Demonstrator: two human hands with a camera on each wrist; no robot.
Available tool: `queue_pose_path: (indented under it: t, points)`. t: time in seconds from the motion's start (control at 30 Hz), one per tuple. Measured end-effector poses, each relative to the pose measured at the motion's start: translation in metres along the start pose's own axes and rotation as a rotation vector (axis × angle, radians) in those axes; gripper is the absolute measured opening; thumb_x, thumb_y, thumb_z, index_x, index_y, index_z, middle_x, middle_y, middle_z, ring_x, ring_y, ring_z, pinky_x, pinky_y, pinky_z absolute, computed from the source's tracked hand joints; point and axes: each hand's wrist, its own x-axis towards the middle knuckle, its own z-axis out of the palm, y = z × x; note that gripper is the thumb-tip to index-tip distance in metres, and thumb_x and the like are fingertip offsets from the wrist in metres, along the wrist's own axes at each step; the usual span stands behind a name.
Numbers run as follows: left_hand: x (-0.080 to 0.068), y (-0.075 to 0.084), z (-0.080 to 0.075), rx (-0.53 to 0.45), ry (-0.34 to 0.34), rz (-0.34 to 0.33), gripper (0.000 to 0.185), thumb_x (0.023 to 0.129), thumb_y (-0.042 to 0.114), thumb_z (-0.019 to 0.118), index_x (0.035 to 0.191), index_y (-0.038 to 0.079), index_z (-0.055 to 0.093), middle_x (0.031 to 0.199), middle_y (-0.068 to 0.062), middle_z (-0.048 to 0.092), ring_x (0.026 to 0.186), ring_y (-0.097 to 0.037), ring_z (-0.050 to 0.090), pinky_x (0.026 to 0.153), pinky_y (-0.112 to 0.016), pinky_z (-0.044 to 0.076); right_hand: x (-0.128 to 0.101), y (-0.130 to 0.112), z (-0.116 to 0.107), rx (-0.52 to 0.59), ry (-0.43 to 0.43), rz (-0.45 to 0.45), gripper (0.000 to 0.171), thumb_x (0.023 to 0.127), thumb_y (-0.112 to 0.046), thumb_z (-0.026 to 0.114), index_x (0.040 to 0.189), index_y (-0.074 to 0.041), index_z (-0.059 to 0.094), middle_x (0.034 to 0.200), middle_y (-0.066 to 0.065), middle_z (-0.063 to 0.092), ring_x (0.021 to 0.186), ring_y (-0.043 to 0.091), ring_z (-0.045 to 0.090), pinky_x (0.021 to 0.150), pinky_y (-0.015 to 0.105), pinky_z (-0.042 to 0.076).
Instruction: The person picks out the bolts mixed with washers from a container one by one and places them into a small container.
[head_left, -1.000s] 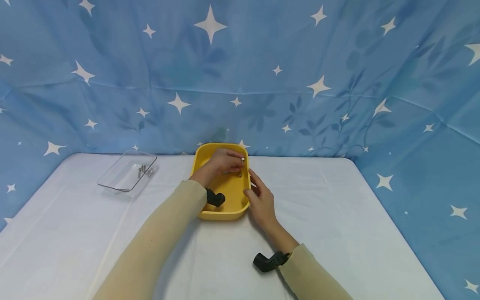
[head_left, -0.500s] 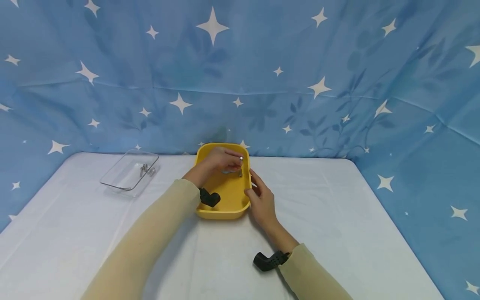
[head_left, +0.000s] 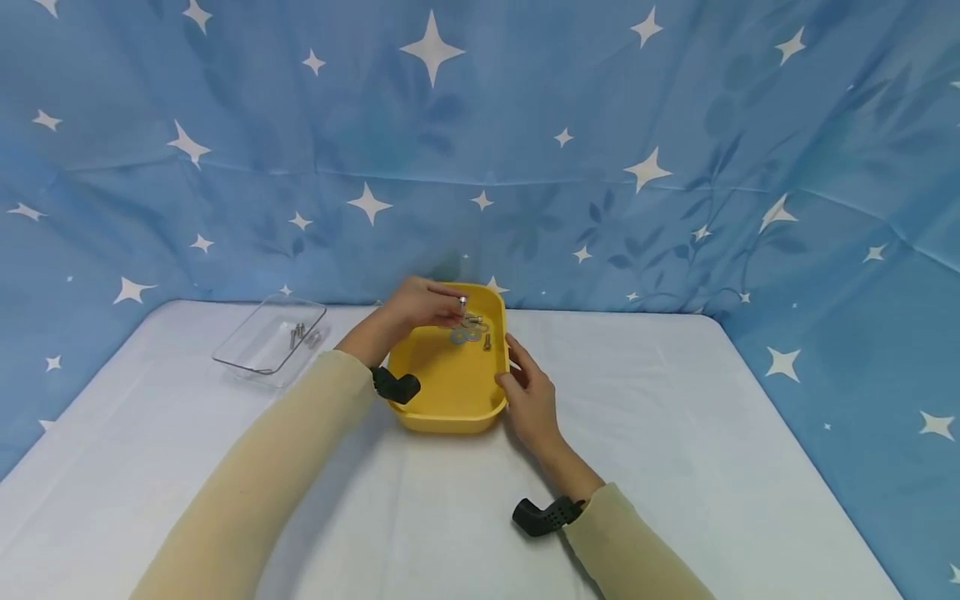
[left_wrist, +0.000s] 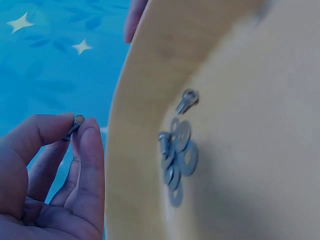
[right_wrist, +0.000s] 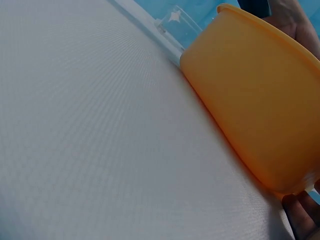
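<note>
yellow tray mid-frame; left hand fingers pinch a bolt above it; right hand fingers relaxed, touching the tray's right wall

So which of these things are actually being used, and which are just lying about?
In use: left hand pinching a bolt; right hand steadying the yellow tray; washers and bolts inside it.
Lying about: clear tray with bolts, white table, starry blue cloth.

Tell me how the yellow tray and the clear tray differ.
The yellow tray is opaque and sits at the middle of the table; the clear tray is see-through and sits off to the left. The yellow tray holds washers and a bolt, with the right hand against its side; nobody touches the clear tray, which holds only a few bolts. Both are shallow, rounded rectangles.
</note>
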Motion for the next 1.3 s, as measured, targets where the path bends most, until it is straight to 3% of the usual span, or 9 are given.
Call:
queue_pose_path:
  t: [0.07, 0.23, 0.33, 0.5, 0.63, 0.7, 0.87, 1.1, 1.3]
  points:
    - [-0.005, 0.002, -0.009, -0.004, -0.011, 0.016, 0.04, 0.096, 0.006, 0.066, 0.135, -0.002, 0.063, 0.124, -0.022, 0.07, 0.122, -0.038, 0.065, 0.106, -0.045, 0.054, 0.0, 0.0, 0.001, 0.0, -0.002, 0.003, 0.059, 0.096, -0.008, 0.053, 0.153, -0.021, 0.046, 0.147, 0.013, 0.057, 0.13, 0.03, 0.062, 0.106, 0.047, 0.054]
    - [-0.019, 0.007, -0.033, 0.034, 0.001, 0.016, 0.041, 0.097, 0.009, 0.066, 0.137, 0.0, 0.061, 0.094, -0.002, 0.074, 0.104, -0.024, 0.073, 0.102, -0.04, 0.057, -0.001, 0.0, 0.002, 0.001, -0.006, 0.0, 0.06, 0.096, -0.008, 0.053, 0.154, -0.021, 0.044, 0.147, 0.014, 0.057, 0.132, 0.031, 0.06, 0.106, 0.047, 0.054]
    - [-0.025, 0.007, -0.047, 0.054, 0.018, 0.005, 0.043, 0.097, 0.01, 0.066, 0.138, 0.0, 0.06, 0.092, 0.002, 0.074, 0.095, -0.015, 0.074, 0.103, -0.039, 0.056, -0.002, -0.001, 0.002, -0.001, -0.003, 0.001, 0.061, 0.096, -0.007, 0.053, 0.154, -0.022, 0.045, 0.147, 0.014, 0.057, 0.132, 0.031, 0.061, 0.106, 0.047, 0.054]
    - [-0.03, 0.002, -0.068, 0.101, 0.045, -0.009, 0.043, 0.098, 0.013, 0.066, 0.139, 0.001, 0.06, 0.107, -0.006, 0.075, 0.097, -0.016, 0.074, 0.101, -0.037, 0.057, -0.003, 0.0, 0.0, -0.002, -0.004, -0.003, 0.062, 0.095, -0.007, 0.054, 0.154, -0.022, 0.044, 0.149, 0.014, 0.055, 0.132, 0.032, 0.06, 0.107, 0.047, 0.054]
    - [-0.034, -0.002, -0.082, 0.14, 0.064, -0.024, 0.044, 0.099, 0.016, 0.066, 0.141, 0.003, 0.059, 0.135, -0.019, 0.064, 0.106, -0.02, 0.072, 0.095, -0.031, 0.061, -0.003, 0.0, 0.0, -0.012, -0.003, -0.003, 0.063, 0.095, -0.007, 0.054, 0.155, -0.022, 0.043, 0.149, 0.015, 0.055, 0.132, 0.033, 0.06, 0.107, 0.047, 0.053]
    - [-0.036, -0.004, -0.088, 0.15, 0.078, -0.032, 0.045, 0.099, 0.017, 0.065, 0.141, 0.004, 0.058, 0.141, -0.021, 0.06, 0.111, -0.023, 0.07, 0.093, -0.029, 0.061, -0.002, 0.001, 0.0, -0.015, -0.005, -0.001, 0.063, 0.095, -0.007, 0.054, 0.155, -0.022, 0.043, 0.149, 0.015, 0.055, 0.132, 0.033, 0.06, 0.107, 0.047, 0.053]
    - [-0.042, -0.007, -0.1, 0.171, 0.129, -0.058, 0.045, 0.099, 0.016, 0.065, 0.141, 0.003, 0.058, 0.135, -0.017, 0.064, 0.108, -0.021, 0.071, 0.089, -0.027, 0.062, -0.002, -0.001, 0.0, -0.016, -0.008, -0.003, 0.062, 0.095, -0.008, 0.054, 0.155, -0.023, 0.043, 0.149, 0.014, 0.055, 0.132, 0.032, 0.06, 0.107, 0.047, 0.053]
    - [-0.046, -0.013, -0.115, 0.206, 0.147, -0.073, 0.047, 0.099, 0.019, 0.065, 0.143, 0.004, 0.057, 0.138, -0.017, 0.061, 0.095, -0.01, 0.071, 0.086, -0.023, 0.062, -0.002, 0.0, 0.0, -0.02, -0.009, -0.004, 0.062, 0.095, -0.008, 0.054, 0.155, -0.023, 0.043, 0.149, 0.014, 0.055, 0.132, 0.032, 0.06, 0.108, 0.047, 0.053]
    - [-0.053, -0.016, -0.13, 0.237, 0.175, -0.062, 0.048, 0.099, 0.02, 0.065, 0.144, 0.004, 0.056, 0.118, -0.006, 0.07, 0.088, -0.004, 0.071, 0.087, -0.024, 0.062, -0.002, 0.001, 0.001, -0.012, -0.012, -0.009, 0.062, 0.095, -0.008, 0.054, 0.154, -0.023, 0.043, 0.15, 0.014, 0.055, 0.133, 0.033, 0.059, 0.108, 0.048, 0.053]
